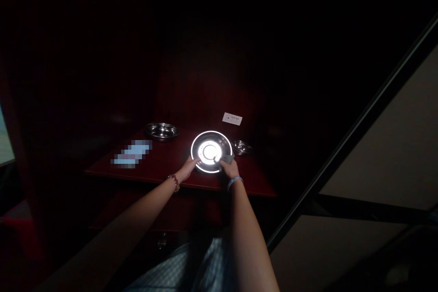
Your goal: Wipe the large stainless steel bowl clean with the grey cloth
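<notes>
A round, shiny metal bowl [206, 139] is held over the dark red shelf, its rim and middle glaring bright white. My left hand [188, 169] grips the near left side of its rim, with the thumb on top and the other fingers hidden beneath. At the near right side, my right hand [231, 170] is closed on a grey cloth [227, 160] pressed against the bowl. Part of the inside is washed out by glare.
Another metal bowl [162, 132] stands at the back left, and a smaller one [241, 147] sits behind the right hand. A blurred pale item [132, 153] lies on the left of the red shelf [164, 169]. A white socket plate [232, 118] is on the back wall.
</notes>
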### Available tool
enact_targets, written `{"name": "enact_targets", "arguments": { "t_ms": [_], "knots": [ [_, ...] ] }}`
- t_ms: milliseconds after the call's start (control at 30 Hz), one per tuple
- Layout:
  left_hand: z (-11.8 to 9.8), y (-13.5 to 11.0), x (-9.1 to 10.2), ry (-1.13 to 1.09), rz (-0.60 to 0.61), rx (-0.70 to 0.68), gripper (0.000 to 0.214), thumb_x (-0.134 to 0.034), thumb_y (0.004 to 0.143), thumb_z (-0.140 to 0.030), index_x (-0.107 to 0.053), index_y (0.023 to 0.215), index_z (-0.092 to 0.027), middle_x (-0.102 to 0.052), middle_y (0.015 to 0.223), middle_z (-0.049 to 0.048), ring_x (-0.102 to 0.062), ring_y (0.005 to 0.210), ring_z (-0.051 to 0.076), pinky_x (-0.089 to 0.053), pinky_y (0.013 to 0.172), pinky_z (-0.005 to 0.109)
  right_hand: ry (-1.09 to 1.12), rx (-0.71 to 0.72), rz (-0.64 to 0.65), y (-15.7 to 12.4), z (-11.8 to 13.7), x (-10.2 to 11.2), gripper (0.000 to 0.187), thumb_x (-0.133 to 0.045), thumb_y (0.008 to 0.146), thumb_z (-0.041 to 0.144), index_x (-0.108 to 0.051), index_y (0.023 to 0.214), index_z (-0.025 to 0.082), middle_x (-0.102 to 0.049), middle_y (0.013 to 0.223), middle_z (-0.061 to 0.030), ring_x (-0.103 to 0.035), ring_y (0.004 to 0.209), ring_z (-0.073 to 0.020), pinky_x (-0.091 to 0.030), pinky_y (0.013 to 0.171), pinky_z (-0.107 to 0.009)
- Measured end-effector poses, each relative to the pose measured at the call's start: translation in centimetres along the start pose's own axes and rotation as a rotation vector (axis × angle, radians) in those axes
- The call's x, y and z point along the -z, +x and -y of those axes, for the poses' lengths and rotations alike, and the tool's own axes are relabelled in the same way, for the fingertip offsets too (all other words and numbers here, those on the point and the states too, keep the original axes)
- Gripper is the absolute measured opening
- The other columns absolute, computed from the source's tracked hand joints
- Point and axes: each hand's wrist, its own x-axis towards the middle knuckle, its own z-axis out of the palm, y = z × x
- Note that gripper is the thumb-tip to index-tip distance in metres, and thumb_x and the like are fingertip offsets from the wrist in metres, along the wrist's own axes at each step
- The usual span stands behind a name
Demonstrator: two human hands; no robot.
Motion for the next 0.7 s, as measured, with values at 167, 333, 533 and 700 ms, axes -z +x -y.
{"name": "enact_targets", "arguments": {
  "t_ms": [167, 333, 533, 700],
  "knots": [
    [0.4, 0.4, 0.2, -0.054, -0.003, -0.039, 0.054, -0.081, 0.066, -0.024, -0.069, 0.118, -0.022, -0.076, 0.114, 0.0116, -0.064, 0.125, 0.030, -0.042, 0.112, 0.042, -0.016, 0.017, -0.023, 0.0, 0.4, -0.5, 0.025, -0.069, 0.071, 0.028, -0.075, 0.094, 0.021, -0.078, 0.089, -0.0040, -0.074, 0.093, -0.0230, -0.057, 0.080, -0.028],
    [0.1, 0.0, 0.0, -0.043, 0.071, -0.061, 0.058, -0.086, 0.066, -0.030, -0.069, 0.121, -0.019, -0.076, 0.114, 0.0160, -0.062, 0.127, 0.035, -0.039, 0.115, 0.047, -0.002, -0.011, -0.048, 0.3, 0.5, -1.2, 0.027, -0.068, 0.072, 0.027, -0.074, 0.098, 0.022, -0.079, 0.096, -0.0044, -0.074, 0.097, -0.0223, -0.057, 0.082, -0.028],
    [-0.2, -0.5, -0.3, 0.034, 0.197, -0.049, 0.061, -0.088, 0.065, -0.034, -0.070, 0.121, -0.017, -0.078, 0.110, 0.0161, -0.066, 0.121, 0.035, -0.039, 0.114, 0.047, 0.028, -0.058, -0.052, 0.5, 0.5, -2.0, 0.030, -0.067, 0.073, 0.030, -0.073, 0.101, 0.021, -0.079, 0.096, -0.0046, -0.074, 0.098, -0.0221, -0.057, 0.082, -0.028],
    [0.0, -0.3, -0.4, 0.050, 0.163, -0.068, 0.055, -0.082, 0.065, -0.029, -0.071, 0.117, -0.016, -0.078, 0.107, 0.0137, -0.066, 0.118, 0.034, -0.039, 0.115, 0.051, -0.001, -0.035, -0.044, 0.6, 0.0, -2.0, 0.028, -0.070, 0.071, 0.029, -0.074, 0.098, 0.022, -0.079, 0.092, -0.0047, -0.075, 0.095, -0.0227, -0.057, 0.080, -0.028]
  ]
}}
